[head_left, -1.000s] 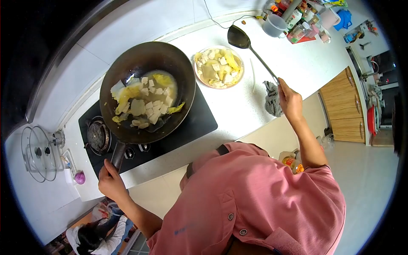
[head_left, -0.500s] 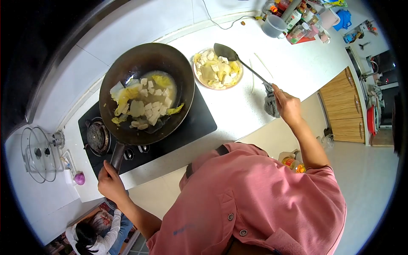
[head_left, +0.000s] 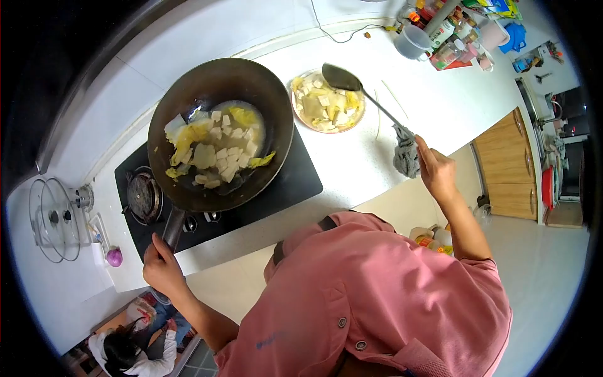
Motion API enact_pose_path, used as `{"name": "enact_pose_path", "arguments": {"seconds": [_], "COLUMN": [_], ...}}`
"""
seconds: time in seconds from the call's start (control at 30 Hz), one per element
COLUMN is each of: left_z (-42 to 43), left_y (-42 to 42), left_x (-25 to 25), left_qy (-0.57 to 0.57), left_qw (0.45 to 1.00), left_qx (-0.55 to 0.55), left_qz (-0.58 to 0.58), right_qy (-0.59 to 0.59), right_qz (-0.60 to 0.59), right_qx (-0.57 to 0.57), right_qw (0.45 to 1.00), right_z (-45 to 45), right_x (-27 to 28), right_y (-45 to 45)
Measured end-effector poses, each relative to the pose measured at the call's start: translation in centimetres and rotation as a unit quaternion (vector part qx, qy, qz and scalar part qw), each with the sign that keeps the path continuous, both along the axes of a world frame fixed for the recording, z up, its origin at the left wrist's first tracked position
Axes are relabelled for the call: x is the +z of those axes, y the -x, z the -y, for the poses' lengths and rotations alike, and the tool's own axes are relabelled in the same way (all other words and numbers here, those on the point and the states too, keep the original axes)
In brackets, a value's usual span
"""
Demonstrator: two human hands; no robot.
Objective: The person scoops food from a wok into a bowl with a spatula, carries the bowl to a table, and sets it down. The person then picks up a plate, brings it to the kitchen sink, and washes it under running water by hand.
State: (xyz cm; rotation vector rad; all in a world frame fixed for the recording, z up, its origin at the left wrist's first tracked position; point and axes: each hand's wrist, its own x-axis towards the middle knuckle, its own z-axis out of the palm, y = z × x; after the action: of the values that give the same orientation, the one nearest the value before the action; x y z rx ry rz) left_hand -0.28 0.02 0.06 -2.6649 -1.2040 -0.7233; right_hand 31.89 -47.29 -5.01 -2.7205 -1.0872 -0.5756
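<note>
My left hand [head_left: 164, 269] is closed round the handle of a dark wok [head_left: 188, 100] above the black stove. Inside the wok lie white tofu cubes [head_left: 231, 158] and yellow-green cabbage leaves [head_left: 188, 139] in a cloudy broth. My right hand [head_left: 436, 169] grips the end of a long-handled spatula [head_left: 341, 77]. The spatula's blade hangs over the upper right part of a plate [head_left: 328, 130], which holds more tofu and cabbage in broth. A grey cloth [head_left: 407, 154] lies at the counter edge, beside my right hand and partly under the spatula handle.
A second burner [head_left: 144, 196] shows left of the wok. Glass lids [head_left: 56, 217] hang on the left wall, above a purple onion [head_left: 114, 257]. A plastic measuring cup [head_left: 412, 43] and several bottles stand at the back right. Another person [head_left: 125, 352] sits at lower left.
The view has shifted slightly, so the counter items appear a little further right. Both hands keep their grips, and the spatula stays over the plate. The seated person has changed posture.
</note>
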Motion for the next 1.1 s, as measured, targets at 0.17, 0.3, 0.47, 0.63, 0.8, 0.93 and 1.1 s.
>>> {"name": "enact_pose_path", "arguments": {"seconds": [0.17, 0.3, 0.47, 0.63, 0.8, 0.93, 1.1], "left_z": [0.0, -0.1, 0.1, -0.5, -0.2, -0.3, -0.3], "left_y": [0.0, 0.0, 0.0, 0.3, -0.1, 0.0, 0.0], "left_x": [0.0, -0.2, -0.2, -0.6, -0.2, -0.4, -0.4], "left_qy": [0.023, 0.016, 0.014, 0.011, -0.012, -0.021, -0.036], "left_qw": [1.000, 1.000, 1.000, 1.000, 1.000, 0.999, 0.998], "left_qx": [0.020, 0.017, 0.013, 0.023, -0.002, -0.001, -0.008], "left_qz": [-0.005, 0.000, 0.014, 0.002, 0.022, 0.035, 0.041], "right_qy": [0.021, 0.022, 0.023, -0.079, -0.220, -0.094, 0.051], "right_qz": [-0.019, -0.028, -0.059, -0.123, -0.234, -0.169, -0.048], "right_qx": [0.036, 0.044, 0.042, 0.013, 0.012, 0.128, 0.174], "right_qw": [0.999, 0.998, 0.997, 0.989, 0.947, 0.973, 0.982], "right_z": [-0.2, 0.2, 0.6, -0.3, -6.9, -14.4, -24.7], "right_x": [0.0, 0.3, 0.5, 2.8, 8.2, 9.3, 8.8], "right_y": [0.9, 1.0, 0.9, 0.3, -0.2, -3.4, -8.3]}}
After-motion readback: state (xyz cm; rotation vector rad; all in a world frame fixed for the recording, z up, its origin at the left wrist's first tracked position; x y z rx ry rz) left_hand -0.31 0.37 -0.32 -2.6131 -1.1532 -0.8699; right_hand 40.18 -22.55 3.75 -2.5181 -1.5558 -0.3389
